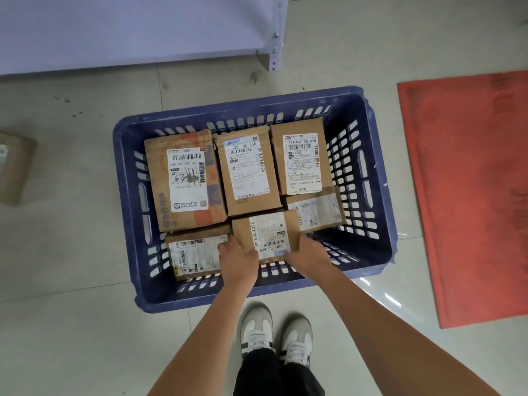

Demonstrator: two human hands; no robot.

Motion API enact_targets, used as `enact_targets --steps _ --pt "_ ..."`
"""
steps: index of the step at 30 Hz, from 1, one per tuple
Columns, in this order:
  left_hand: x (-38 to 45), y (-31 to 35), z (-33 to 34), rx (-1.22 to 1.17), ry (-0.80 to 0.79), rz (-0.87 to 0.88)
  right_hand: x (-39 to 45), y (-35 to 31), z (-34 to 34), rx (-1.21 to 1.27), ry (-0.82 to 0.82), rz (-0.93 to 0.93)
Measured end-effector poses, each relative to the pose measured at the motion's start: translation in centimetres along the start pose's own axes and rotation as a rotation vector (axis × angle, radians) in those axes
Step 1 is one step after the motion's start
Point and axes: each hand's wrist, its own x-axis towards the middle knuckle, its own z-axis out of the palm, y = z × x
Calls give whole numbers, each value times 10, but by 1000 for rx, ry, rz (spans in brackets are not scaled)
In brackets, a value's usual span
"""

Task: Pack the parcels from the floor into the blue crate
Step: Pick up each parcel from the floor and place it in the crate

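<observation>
The blue crate (127,195) stands on the floor in front of my feet, holding several cardboard parcels with white labels. Both hands grip a small parcel (268,234) at the crate's near middle: my left hand (238,258) on its left near corner, my right hand (308,255) on its right near corner. Three larger parcels stand side by side along the far half, the left one (184,181) the biggest. Another parcel (194,254) lies in the near left corner and one (315,210) sits at the right. One more parcel (14,167) lies on the floor at the far left.
A red mat (468,195) covers the floor to the right of the crate. A grey shelf unit (137,30) with a metal post stands beyond the crate. My shoes (274,335) are just behind the crate's near wall.
</observation>
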Motion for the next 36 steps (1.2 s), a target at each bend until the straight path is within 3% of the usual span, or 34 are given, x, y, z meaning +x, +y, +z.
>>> enact_targets --steps 6,17,24,27,30,36 --pt "-11 -3 -6 -4 -26 18 -8 0 -4 -226 -33 -14" --pt "-58 -13 -58 -118 15 49 -72 1 -23 -214 65 -64" --pt "-60 -36 -138 -281 128 82 -96 -78 -14 -79 72 -201" --pt "-52 -59 -180 -482 134 40 -107 -137 15 187 60 -346" --pt "-48 -99 -225 -539 141 -11 -127 -199 72 406 -32 -354" --pt "-23 -224 -327 -576 186 -125 -160 -320 226 489 -204 -263"
